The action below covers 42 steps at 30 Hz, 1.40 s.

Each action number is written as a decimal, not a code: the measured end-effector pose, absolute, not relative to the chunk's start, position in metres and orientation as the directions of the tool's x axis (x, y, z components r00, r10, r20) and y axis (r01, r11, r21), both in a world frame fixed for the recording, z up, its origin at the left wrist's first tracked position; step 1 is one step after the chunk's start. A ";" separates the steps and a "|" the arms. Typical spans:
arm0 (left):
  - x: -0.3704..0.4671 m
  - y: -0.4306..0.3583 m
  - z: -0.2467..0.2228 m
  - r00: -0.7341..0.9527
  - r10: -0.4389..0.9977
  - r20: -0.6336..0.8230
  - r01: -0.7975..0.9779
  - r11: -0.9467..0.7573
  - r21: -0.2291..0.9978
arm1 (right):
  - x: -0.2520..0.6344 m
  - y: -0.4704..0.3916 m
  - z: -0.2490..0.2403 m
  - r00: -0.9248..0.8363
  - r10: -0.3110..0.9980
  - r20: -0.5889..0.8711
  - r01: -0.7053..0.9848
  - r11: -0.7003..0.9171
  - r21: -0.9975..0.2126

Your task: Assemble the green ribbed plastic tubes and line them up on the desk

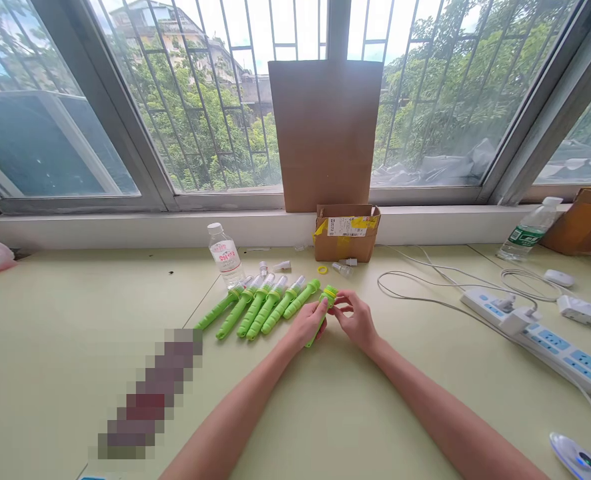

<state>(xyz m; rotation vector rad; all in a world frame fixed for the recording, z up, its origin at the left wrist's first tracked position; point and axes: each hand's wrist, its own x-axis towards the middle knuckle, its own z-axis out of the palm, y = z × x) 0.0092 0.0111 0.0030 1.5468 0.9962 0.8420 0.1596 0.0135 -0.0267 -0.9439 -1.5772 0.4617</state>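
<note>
My left hand (307, 324) is wrapped round a green plastic handle (329, 294), holding it tilted with its wider top end away from me. A yellow ring sits round that top. Bent fingers of my right hand (354, 319) pinch at the right side of the same top end; the exact contact is too small to make out. To the left lie several similar green handles (260, 308) in a slanted row, most with clear tips. The handle nearest my left hand (301, 299) shows no clear tip.
Behind are a yellow ring (322, 270), clear plastic pieces (343, 269) and a small cardboard box (346, 237). A water bottle (226, 257) stands behind the row. On the right lie a power strip (540, 340) and white cables (415, 275). A pixelated patch covers something at left front.
</note>
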 end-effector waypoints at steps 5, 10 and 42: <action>0.009 0.009 0.006 0.410 0.912 -0.009 0.164 -0.064 0.984 | 0.160 0.013 -0.025 0.032 0.779 0.627 0.298 0.591 -0.750; 0.007 0.009 0.009 0.444 0.894 -0.060 0.147 -0.007 0.989 | 0.162 0.009 -0.021 0.031 0.763 0.646 0.292 0.611 -0.736; 0.012 0.001 0.014 0.430 0.903 0.013 0.180 -0.100 0.979 | 0.167 0.012 -0.020 0.025 0.715 0.699 0.367 0.644 -0.672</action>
